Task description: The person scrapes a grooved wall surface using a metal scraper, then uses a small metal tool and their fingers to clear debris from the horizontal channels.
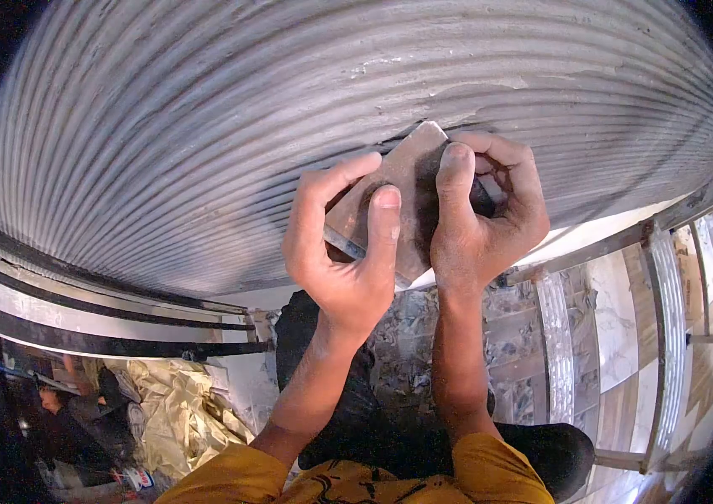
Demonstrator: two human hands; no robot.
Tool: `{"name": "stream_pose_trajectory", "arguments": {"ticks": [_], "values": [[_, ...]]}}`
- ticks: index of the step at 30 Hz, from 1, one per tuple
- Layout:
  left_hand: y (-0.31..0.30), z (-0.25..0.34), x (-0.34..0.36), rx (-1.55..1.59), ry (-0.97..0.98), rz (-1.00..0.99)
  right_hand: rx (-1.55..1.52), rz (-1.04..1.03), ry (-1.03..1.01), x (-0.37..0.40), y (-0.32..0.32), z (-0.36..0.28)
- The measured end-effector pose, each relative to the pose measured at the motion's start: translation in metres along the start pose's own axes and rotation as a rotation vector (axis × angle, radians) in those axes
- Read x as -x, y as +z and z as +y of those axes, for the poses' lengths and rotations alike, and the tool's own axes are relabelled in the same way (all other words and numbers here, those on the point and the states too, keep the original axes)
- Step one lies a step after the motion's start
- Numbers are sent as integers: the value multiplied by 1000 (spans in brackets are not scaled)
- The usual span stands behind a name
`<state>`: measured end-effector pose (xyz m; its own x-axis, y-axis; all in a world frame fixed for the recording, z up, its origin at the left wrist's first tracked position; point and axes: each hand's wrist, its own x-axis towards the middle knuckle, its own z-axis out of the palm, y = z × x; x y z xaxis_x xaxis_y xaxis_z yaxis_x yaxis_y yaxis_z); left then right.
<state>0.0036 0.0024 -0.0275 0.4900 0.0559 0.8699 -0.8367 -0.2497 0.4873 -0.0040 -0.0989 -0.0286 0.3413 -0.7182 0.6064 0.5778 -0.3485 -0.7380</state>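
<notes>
A flat, brownish sheet with a pale edge, which looks like a folded piece of sandpaper (411,185), is between my hands, against the lower part of a grey ribbed panel (306,101). My left hand (340,235) grips its left side, with the thumb across the face and the fingers curled at the edge. On the right side, my right hand (487,214) is closed around the sheet, thumb pointing up along it. Pale dust coats both hands. The sheet's back and some fingertips are hidden.
Below on the right are metal rails and rungs (663,336) above a wood-patterned tiled floor (617,311). Crumpled gold-coloured sheeting (184,412) lies at lower left. Dark-edged ledges (121,328) run along the left, and my dark-clothed legs (348,403) are beneath my arms.
</notes>
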Motion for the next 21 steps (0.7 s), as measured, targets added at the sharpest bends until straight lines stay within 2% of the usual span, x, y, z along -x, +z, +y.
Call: {"name": "stream_pose_trajectory", "arguments": {"ticks": [6,8,14,17,21], "values": [[-1,7,-3,-51,-10,-52,-45,-10,-23,-3,-2,-3],[-2,9,-3,3,-55,-70,-117,-26,89,-4,-4,-11],[-6,22,-3,47,-218,-131,-65,-17,79,-8,-6,-14],[-4,18,-5,-9,-111,-111,-53,-50,117,-9,-9,-18],[-6,20,-6,-38,-104,-130,-43,-63,126,-11,-9,-21]]}}
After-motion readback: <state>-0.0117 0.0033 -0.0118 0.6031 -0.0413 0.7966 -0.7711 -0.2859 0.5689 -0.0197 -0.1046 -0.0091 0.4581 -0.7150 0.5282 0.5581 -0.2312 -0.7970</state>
